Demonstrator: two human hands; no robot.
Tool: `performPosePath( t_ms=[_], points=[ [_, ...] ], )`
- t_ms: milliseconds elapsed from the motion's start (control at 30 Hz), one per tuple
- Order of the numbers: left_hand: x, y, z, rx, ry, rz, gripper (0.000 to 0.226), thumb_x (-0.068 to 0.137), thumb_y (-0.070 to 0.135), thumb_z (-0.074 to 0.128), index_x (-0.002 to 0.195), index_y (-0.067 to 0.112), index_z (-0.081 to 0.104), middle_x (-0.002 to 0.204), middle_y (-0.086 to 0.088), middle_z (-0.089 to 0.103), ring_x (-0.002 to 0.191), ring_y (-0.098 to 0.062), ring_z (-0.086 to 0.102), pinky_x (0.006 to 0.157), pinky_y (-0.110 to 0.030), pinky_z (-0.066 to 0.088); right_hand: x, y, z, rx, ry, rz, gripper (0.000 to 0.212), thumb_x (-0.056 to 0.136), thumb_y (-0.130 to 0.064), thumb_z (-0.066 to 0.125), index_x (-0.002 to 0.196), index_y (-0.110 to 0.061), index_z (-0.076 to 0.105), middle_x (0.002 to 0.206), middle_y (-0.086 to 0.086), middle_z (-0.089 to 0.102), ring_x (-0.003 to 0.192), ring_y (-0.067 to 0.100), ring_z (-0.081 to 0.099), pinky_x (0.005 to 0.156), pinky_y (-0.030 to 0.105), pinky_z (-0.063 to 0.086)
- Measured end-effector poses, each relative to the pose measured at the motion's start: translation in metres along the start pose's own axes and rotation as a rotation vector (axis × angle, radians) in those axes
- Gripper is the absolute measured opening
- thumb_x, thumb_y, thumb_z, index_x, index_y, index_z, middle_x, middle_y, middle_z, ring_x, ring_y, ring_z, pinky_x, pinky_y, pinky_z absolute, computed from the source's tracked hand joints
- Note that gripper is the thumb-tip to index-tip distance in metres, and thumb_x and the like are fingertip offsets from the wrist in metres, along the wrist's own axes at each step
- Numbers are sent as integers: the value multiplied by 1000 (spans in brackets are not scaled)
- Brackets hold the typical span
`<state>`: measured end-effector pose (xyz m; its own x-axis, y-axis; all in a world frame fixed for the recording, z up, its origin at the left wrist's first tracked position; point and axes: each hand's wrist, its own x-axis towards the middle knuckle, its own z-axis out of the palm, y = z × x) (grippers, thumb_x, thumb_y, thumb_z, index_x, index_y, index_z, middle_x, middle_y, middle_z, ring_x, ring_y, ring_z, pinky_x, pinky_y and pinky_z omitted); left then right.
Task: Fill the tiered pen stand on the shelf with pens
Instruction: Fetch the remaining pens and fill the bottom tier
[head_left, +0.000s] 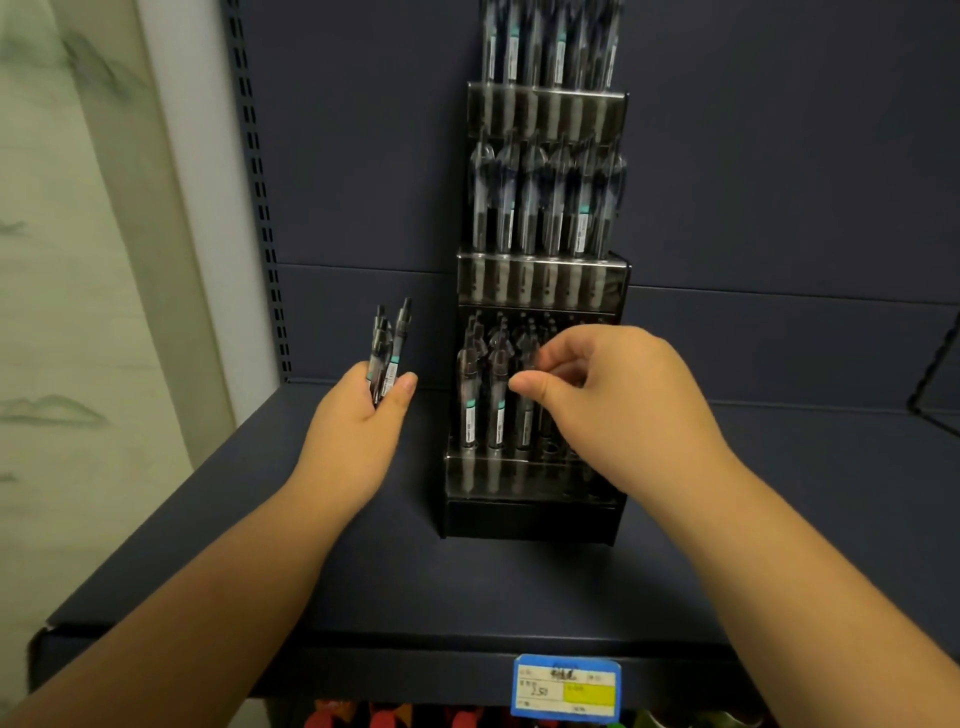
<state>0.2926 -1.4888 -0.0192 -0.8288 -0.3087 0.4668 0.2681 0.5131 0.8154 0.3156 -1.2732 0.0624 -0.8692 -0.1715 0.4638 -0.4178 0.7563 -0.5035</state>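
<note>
A dark tiered pen stand (530, 514) stands upright on the shelf against the back panel. Its top and middle tiers are full of clear-barrelled pens (543, 208). The bottom tier holds pens on its left side only, and open holes show on its right. My left hand (358, 421) grips a small bunch of pens (387, 353) upright, just left of the stand. Over the bottom tier, my right hand (608, 395) pinches a pen (525, 415) between thumb and fingers; its lower end sits in the tier's front row. The hand hides the tier's right side.
The dark blue shelf (467, 597) has a blue and yellow price tag (566, 686) on its front edge. A slotted upright (260, 182) runs up the left side by a pale wall. A black wire piece (935, 384) sticks in at the right. Red items show below the shelf.
</note>
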Motion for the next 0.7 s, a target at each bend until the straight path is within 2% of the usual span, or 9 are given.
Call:
performPosePath(
  t_ms=[167, 267, 433, 500, 600, 700],
  points=[
    [0, 2, 1, 13, 17, 4, 29, 101, 38, 52, 85, 14, 48, 67, -5, 55, 53, -6, 52, 54, -18, 43, 0, 6, 1, 8, 2, -26, 14, 92, -46, 70, 86, -37, 61, 76, -18, 66, 69, -4, 57, 57, 13, 37],
    [0, 1, 1, -3, 21, 12, 27, 101, 37, 52, 83, 17, 47, 66, -6, 54, 49, -3, 49, 50, -12, 41, -3, 7, 0, 11, -3, -30, 13, 93, -45, 68, 86, -38, 60, 77, -20, 66, 69, -5, 56, 57, 11, 35],
    [0, 3, 2, -31, 15, 13, 25, 102, 36, 51, 83, 19, 48, 65, -6, 53, 50, -4, 49, 51, -12, 42, -7, 4, 3, -4, 4, -20, 11, 95, -46, 66, 89, -39, 59, 77, -22, 62, 66, -7, 53, 54, 8, 31],
    [0, 5, 1, -55, 9, 9, 24, 102, 34, 51, 84, 19, 49, 65, -6, 53, 49, -4, 49, 51, -12, 42, -8, 2, 5, 0, 10, -18, 8, 95, -46, 65, 94, -38, 64, 77, -23, 60, 67, -7, 53, 55, 7, 31],
    [0, 6, 1, -86, -14, -14, 21, 102, 37, 51, 88, 21, 51, 63, -4, 52, 50, -7, 50, 52, -18, 43, -10, -1, 1, -17, -13, -9, 19, 93, -50, 65, 106, -37, 71, 82, -23, 62, 72, -6, 54, 60, 10, 37],
    [0, 5, 0, -120, -23, -24, 21, 102, 38, 51, 90, 21, 52, 64, -2, 51, 55, -10, 51, 58, -26, 44, -11, -3, -12, -127, -5, -8, 37, 88, -61, 65, 116, -37, 69, 88, -23, 64, 77, -3, 56, 66, 19, 46]
  ],
)
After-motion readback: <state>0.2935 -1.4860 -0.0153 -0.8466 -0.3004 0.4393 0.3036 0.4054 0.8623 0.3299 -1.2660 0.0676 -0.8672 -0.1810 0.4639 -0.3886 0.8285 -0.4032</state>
